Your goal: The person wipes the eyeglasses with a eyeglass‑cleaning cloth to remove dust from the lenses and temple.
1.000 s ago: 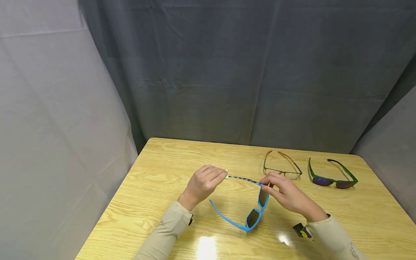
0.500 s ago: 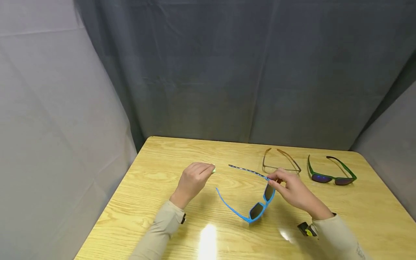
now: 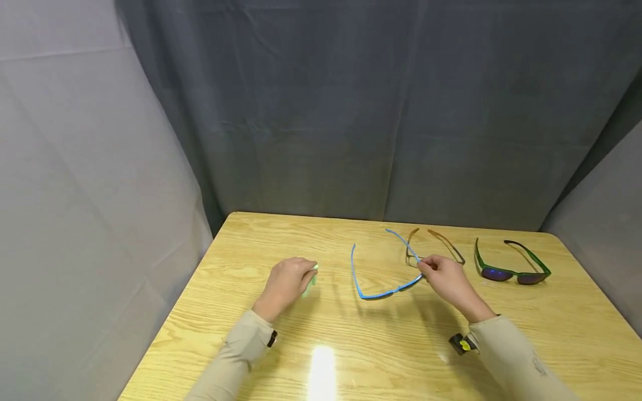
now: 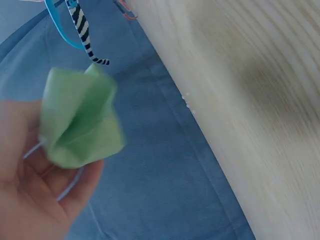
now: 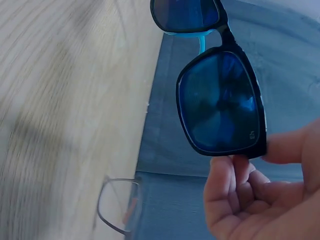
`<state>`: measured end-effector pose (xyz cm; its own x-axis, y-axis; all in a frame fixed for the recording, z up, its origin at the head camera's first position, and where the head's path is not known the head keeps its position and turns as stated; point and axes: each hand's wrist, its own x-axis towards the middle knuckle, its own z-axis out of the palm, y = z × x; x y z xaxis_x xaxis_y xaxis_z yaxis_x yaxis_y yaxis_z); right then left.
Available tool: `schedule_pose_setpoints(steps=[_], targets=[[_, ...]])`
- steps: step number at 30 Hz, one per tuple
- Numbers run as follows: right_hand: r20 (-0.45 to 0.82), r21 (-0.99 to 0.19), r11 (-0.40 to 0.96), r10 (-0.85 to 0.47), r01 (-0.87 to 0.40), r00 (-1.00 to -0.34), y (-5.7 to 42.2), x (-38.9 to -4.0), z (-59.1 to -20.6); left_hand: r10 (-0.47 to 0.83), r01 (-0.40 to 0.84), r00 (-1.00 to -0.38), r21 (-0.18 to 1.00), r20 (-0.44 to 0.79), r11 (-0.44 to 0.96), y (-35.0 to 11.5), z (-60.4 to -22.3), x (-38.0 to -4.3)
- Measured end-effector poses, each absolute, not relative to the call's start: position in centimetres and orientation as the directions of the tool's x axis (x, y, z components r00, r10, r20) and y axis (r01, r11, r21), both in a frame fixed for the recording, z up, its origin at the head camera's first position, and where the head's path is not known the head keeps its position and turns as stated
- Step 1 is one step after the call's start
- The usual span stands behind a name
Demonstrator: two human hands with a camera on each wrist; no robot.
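Observation:
In the head view my right hand [image 3: 448, 284] pinches a pair of blue sunglasses [image 3: 381, 296] at the right hinge corner. The sunglasses are raised above the table, temples spread and pointing to the back. Their dark front and bluish mirrored lens [image 5: 220, 105] fill much of the right wrist view, with thumb and fingers at the frame's outer corner. My left hand [image 3: 287, 283], off to the left, holds a crumpled light green cloth [image 4: 82, 120]. Beyond that cloth, the left wrist view shows a black-and-white striped temple [image 4: 81, 27] of the sunglasses.
Thin-framed eyeglasses with brown temples [image 3: 443, 242] lie at the back of the wooden table [image 3: 241, 267], partly behind the right hand. Green sunglasses [image 3: 519, 277] lie farther right. A dark grey curtain [image 3: 311, 111] hangs behind the table.
My left hand has pulled the cloth away from the sunglasses' temple and moved left. My right hand has turned the sunglasses, so their temples swing from pointing left to pointing back.

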<state>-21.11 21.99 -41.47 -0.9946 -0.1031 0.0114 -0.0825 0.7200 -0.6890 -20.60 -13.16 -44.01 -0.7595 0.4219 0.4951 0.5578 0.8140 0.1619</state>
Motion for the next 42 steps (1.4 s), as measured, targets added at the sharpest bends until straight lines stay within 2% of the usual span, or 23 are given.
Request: schedule_pose_setpoints(steps=[5, 13, 21, 25, 28, 35, 42], targets=[[-0.057, -0.692, 0.722, -0.075, -0.015, -0.996, 21.4, -22.2, -42.6, 0.374, 0.475, -0.835, 0.187, 0.403, 0.860, -13.3, -44.9, -21.3], [-0.108, -0.707, 0.707, -0.081, 0.020, -0.991, 20.7, -23.2, -43.7, 0.383, 0.413, -0.897, 0.109, 0.222, 0.904, -13.1, -47.0, -23.3], [-0.158, -0.725, 0.686, -0.088, 0.056, -0.983, 20.3, -24.3, -44.6, 0.403, 0.403, -0.915, 0.055, -0.003, 0.914, -12.7, -47.8, -23.4], [-0.195, -0.743, 0.664, -0.093, 0.086, -0.976, 20.2, -24.8, -45.2, 0.421, 0.435, -0.889, -0.041, -0.181, 0.899, -12.2, -47.9, -22.7], [-0.212, -0.727, 0.681, -0.097, 0.091, -0.972, 20.0, -25.2, -45.5, 0.405, 0.443, -0.873, -0.095, -0.271, 0.891, -12.0, -48.0, -22.3], [-0.248, -0.688, 0.717, -0.092, 0.108, -0.964, 19.8, -25.9, -46.1, 0.371, 0.416, -0.883, -0.112, -0.288, 0.903, -12.4, -48.1, -21.8], [-0.254, -0.690, 0.713, -0.076, 0.125, -0.964, 19.9, -26.3, -47.1, 0.393, 0.409, -0.883, -0.009, -0.258, 0.913, -12.9, -47.7, -22.0]])
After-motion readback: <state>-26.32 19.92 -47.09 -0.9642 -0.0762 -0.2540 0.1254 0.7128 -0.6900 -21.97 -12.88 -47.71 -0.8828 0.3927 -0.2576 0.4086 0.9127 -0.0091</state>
